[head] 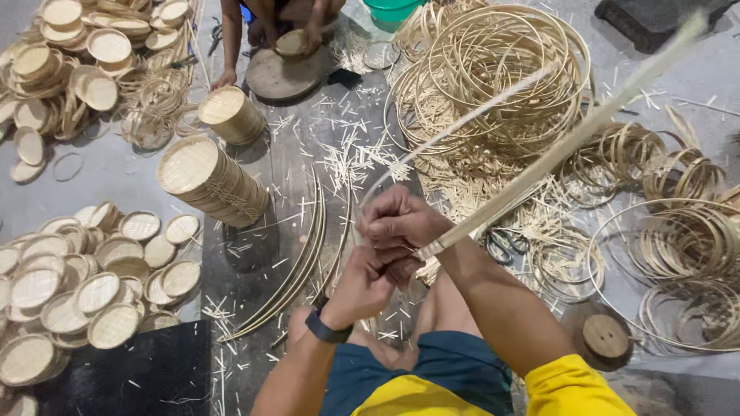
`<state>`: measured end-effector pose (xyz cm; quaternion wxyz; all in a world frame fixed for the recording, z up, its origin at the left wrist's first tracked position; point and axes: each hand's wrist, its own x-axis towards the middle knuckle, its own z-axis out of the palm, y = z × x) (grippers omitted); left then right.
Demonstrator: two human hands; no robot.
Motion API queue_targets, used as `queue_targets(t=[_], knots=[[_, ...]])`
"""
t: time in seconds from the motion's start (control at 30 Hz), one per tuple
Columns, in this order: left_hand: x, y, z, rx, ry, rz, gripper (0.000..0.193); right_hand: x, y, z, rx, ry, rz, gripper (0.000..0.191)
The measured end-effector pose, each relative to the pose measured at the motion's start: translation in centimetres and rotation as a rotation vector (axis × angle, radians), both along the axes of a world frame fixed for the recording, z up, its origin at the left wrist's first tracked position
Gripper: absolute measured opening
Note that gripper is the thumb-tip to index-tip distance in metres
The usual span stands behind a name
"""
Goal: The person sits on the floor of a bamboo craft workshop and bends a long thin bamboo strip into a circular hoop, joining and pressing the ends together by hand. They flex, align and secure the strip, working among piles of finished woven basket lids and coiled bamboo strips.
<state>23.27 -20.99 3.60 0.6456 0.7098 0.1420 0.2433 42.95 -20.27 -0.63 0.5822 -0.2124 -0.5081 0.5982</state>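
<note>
My right hand [397, 222] and my left hand [362, 285] are clasped together at the middle of the view, both gripping a long pale bamboo strip [539, 166]. The strip runs from my hands up to the top right corner, blurred by motion. A thinner strand [455, 127] curves up from my hands toward the coils. My left wrist wears a dark watch [325, 327]. My knees are below my hands.
Coils of bamboo hoops [501, 69] lie at the top right and right. Stacks of small woven round trays [212, 181] and loose trays [100, 285] fill the left. Another person [270, 23] works on a round wooden block [285, 77] at the top. Scissors [505, 245] lie among splinters.
</note>
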Motion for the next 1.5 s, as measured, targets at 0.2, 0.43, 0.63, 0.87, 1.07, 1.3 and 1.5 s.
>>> queue_targets(t=[0.2,0.43,0.63,0.87,1.07,1.3,1.5], knots=[[-0.4,2.3,-0.2,0.042,0.093,0.310,0.016,-1.7,-5.4,7.4,-0.052,-0.937,-0.608,0.020],[0.8,3.0,-0.7,0.704,-0.174,0.344,0.029,-2.3,-8.0,6.3,0.409,-0.944,-0.820,0.018],[0.7,3.3,-0.5,-0.008,-0.167,0.479,0.033,-2.3,-4.8,-0.8,-0.147,-0.040,-0.552,0.014],[1.2,3.3,-1.7,0.119,-0.319,0.770,0.029,-6.6,-0.2,-2.8,-0.200,0.484,-0.316,0.021],[1.0,4.6,-2.0,0.293,-0.425,0.967,0.031,-9.1,3.4,-1.1,-0.271,0.527,-0.153,0.023],[-4.2,4.5,-1.0,0.398,0.382,0.701,0.018,-5.4,4.7,-1.1,-0.430,-0.704,-0.587,0.012],[-1.9,8.6,-4.9,0.545,0.458,0.314,0.015,-4.2,2.9,-0.3,0.083,-1.544,-0.553,0.003]])
